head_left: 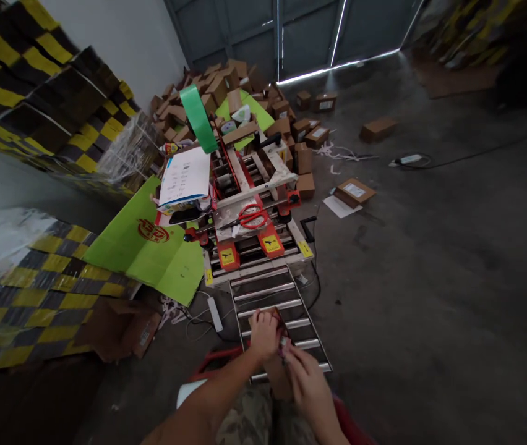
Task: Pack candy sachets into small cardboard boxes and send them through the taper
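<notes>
A small brown cardboard box (278, 377) stands in front of me at the near end of the roller conveyor (273, 288), with a dark opening on its upper side. My left hand (265, 334) has its fingers curled over the far part of this box. On the box's right side, my right hand (308, 378) is closed, its fingertips at the opening on a small pink and white item (285, 343). That item is mostly hidden by fingers and too small to name.
Past the rollers stands a carton-sealing machine (240, 272) bearing red-handled scissors (252, 216), a green tape roll (197, 117) and papers (186, 176). Behind it lies a heap of cardboard boxes (217, 83). Yellow-and-black stacks (54, 272) line the left; a power strip (214, 314) is on the floor.
</notes>
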### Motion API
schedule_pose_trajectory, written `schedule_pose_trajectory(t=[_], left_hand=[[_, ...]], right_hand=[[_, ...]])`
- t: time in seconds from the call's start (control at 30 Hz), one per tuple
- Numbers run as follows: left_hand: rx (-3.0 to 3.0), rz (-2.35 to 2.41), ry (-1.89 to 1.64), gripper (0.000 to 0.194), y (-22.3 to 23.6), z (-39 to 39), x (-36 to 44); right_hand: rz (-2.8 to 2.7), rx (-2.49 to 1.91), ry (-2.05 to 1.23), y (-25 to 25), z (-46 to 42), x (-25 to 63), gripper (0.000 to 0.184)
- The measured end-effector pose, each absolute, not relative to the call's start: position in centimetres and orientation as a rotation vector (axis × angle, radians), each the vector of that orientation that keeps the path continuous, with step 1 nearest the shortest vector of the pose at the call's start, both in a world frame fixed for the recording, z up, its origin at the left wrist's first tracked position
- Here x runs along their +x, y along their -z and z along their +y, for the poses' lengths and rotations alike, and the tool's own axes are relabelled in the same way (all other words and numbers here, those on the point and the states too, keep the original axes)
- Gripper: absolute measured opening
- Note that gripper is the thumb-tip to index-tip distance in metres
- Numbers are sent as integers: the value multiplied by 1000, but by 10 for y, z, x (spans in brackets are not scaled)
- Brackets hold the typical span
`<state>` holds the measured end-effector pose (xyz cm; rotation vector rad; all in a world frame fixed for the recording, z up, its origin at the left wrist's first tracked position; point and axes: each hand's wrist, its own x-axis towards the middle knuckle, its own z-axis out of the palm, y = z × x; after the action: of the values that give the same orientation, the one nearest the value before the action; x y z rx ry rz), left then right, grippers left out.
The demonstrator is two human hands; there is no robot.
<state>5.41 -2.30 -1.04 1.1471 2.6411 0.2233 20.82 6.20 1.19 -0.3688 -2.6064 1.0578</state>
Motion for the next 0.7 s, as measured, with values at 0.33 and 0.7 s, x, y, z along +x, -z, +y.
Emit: schedule_pose_trajectory(t=[0.33,0.7], left_hand=[[965,2630,-646,17,3,-30,48],[1507,2341,-404,54,15,-54,41]], right_hand=[[-2598,-697,-1277,18,24,220,75],[-2501,-843,-1424,26,25,218,67]])
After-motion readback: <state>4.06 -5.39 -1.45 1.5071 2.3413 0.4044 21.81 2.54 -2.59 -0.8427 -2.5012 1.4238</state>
